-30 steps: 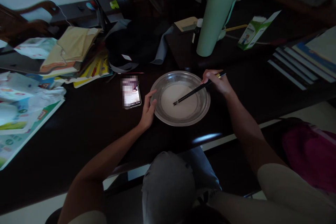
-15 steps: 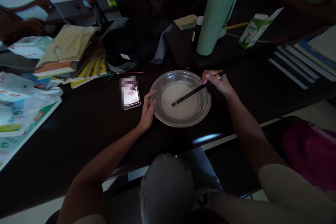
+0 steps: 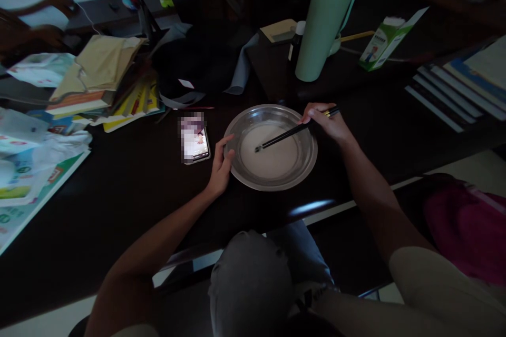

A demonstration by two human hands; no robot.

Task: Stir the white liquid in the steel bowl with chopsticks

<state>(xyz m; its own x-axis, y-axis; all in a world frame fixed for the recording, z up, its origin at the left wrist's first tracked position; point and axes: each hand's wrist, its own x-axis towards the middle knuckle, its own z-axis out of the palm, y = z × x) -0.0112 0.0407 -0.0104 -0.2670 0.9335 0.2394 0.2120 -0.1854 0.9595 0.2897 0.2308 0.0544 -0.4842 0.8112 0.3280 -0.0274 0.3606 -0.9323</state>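
A shiny metal bowl [image 3: 272,184] with a wide rim stands on the dark table, holding a milky white liquid [image 3: 272,160]. My left hand [image 3: 221,166] grips the bowl's left rim, thumb on the near side and fingers along the edge. In my right hand [image 3: 326,121], above the right rim, is a pair of black chopsticks [image 3: 286,135] with gold bands. They slant down to the left and their tips are at the liquid. A lit phone [image 3: 195,139] lies left of the bowl, its screen partly blurred.
Behind the bowl stand a tall green flask [image 3: 330,21], a dark bottle [image 3: 295,45] and a green-white carton [image 3: 381,45]. Books are stacked at the left [image 3: 97,68] and right [image 3: 454,89]. A black bag [image 3: 197,63] lies beyond the phone.
The chopstick tips have shifted slightly left and away from me in the liquid. My left hand stays on the bowl's rim. The whole view has shifted slightly.
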